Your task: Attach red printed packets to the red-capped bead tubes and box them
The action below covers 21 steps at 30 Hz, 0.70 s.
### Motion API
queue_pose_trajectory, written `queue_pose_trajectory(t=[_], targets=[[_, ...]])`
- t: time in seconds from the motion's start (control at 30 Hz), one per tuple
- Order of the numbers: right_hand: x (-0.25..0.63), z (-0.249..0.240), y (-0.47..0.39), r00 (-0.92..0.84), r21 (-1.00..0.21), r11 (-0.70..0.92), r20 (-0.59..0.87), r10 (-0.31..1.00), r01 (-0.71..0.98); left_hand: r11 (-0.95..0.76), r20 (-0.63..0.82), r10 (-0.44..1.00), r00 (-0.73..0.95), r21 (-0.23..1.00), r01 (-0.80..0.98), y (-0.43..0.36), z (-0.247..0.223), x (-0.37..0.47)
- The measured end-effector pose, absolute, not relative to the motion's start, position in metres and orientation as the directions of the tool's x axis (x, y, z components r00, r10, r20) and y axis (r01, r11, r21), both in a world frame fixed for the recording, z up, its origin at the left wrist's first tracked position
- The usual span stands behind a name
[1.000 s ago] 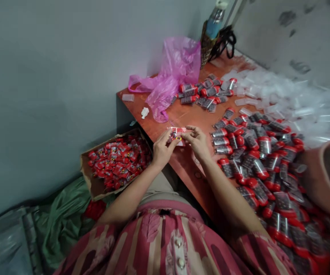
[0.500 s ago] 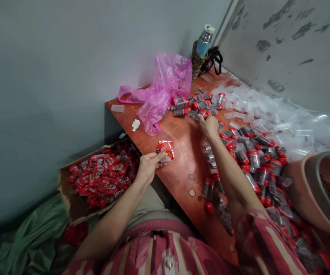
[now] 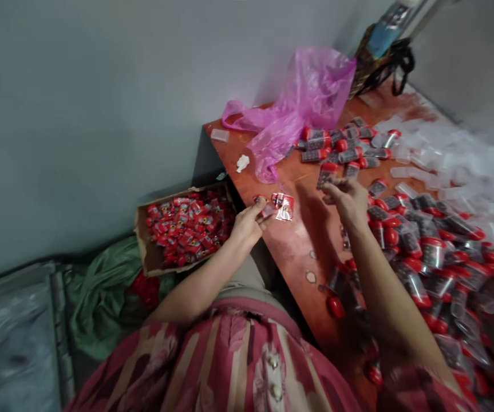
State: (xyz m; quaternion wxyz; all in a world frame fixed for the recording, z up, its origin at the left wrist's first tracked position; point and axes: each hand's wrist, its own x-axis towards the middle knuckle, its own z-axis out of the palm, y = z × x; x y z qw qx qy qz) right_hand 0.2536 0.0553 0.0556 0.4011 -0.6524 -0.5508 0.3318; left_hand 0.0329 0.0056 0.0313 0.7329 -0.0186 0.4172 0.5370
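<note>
I am reading the left hand (image 3: 247,226) as pinching red printed packets (image 3: 284,206) between thumb and fingers, above the near edge of the bench (image 3: 287,249); their printed faces are lying outward, probably for clear access. The right hand (image 3: 350,201) is closing its fingertips on a red-capped clear container (image 3: 328,174), apparently gripping one end so that the cap is staying uncovered. The cardboard box (image 3: 153,260) of small red packs (image 3: 186,226) is standing beside the bench, presumably within left-side reach. Filled containers (image 3: 433,252) are lying in a heap on the right side, likely for short travel; translucent plastic pieces (image 3: 453,151) are spreading beyond them. The pink plastic bag (image 3: 315,86) is resting at the far edge. Fingers are hiding part of the packets, so I cannot count them. Blur is obscuring the right forearm's surroundings, and the frame is cutting off the blue bottle (image 3: 384,39).
</note>
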Motion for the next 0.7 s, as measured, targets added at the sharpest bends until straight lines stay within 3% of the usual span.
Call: queue_pose_trajectory(t=[0.07,0.2,0.43,0.7], targets=[[0.227,0.062,0.012,0.193,-0.952,-0.127,-0.074,0.978,0.277,0.411,-0.639,0.765,0.077,0.393,-0.823,0.005,0.033,0.033],[0.183,0.065,-0.054,0.125,-0.981,-0.159,-0.145,0.982,0.11,0.39,-0.633,0.769,0.084,0.362,-0.847,0.001,0.035,0.038],[0.168,0.049,-0.072,0.16,-0.976,-0.176,-0.154,0.975,0.13,0.363,-0.562,0.822,0.094,0.39,-0.846,-0.009,0.039,0.051],[0.168,0.054,-0.07,0.098,-0.982,-0.189,-0.19,0.977,-0.016,0.39,-0.39,0.903,0.182,0.562,-0.729,-0.013,0.047,0.048]])
